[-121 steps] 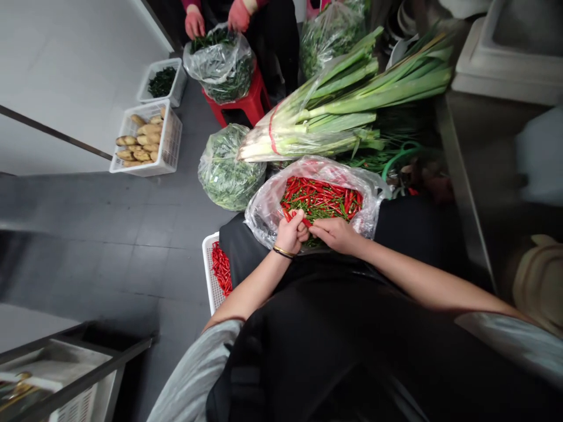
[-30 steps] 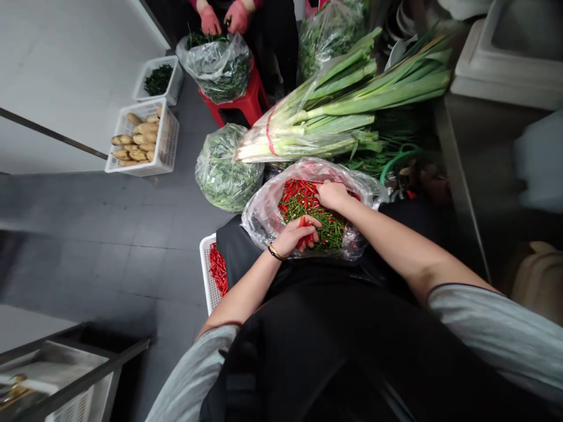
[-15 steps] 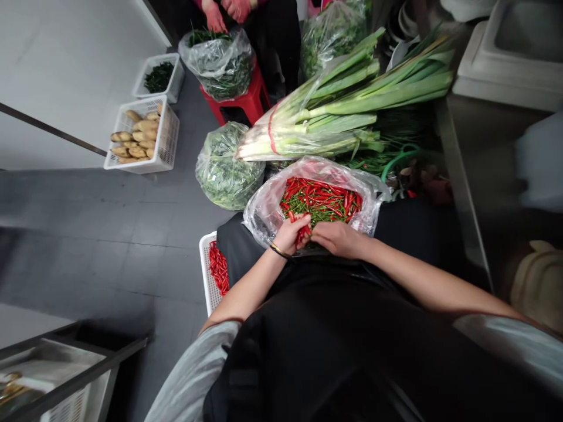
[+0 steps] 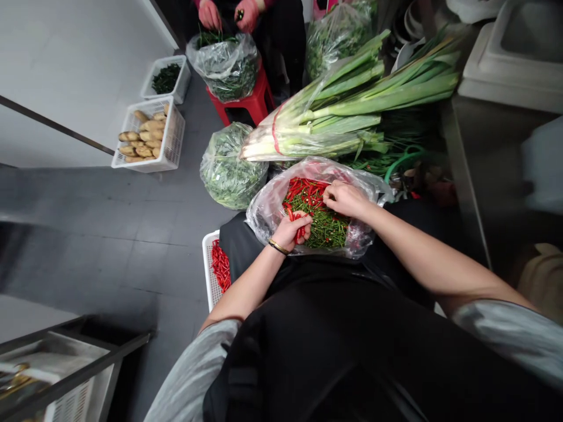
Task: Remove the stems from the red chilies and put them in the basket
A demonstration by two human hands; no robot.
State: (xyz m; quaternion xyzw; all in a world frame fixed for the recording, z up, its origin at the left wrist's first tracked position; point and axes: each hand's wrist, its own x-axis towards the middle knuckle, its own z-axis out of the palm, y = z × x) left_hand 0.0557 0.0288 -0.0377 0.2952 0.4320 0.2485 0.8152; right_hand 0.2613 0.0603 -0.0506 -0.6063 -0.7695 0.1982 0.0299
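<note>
Up and away from the left hand went the right hand since half a second earlier, when the two had been side by side at the near edge of the clear plastic bag; now it was over the upper right part of the chilli pile, right of the frame's centre. Its fingers were curled in and bunched toward the tips, and whether they pinched anything could not be told. At the pile's lower left, the left hand stayed closed around a few red chillies, which stuck out past the thumb and fingers. A dark and gold-coloured bracelet circled that wrist.

Just right of the centre, the bag lay open on the person's lap, red pods showing mostly toward the top of the pile and green stems toward the bottom. Left of the lap, a white basket held more red chillies, partly hidden by the leg and forearm.

Above the bag, leeks bound with a red band stretched toward the upper right, and a bagged bundle of greens sat at their left end. Near the top edge, another person's pink-gloved hands were at a bag of dark greens on a red stool.
</note>
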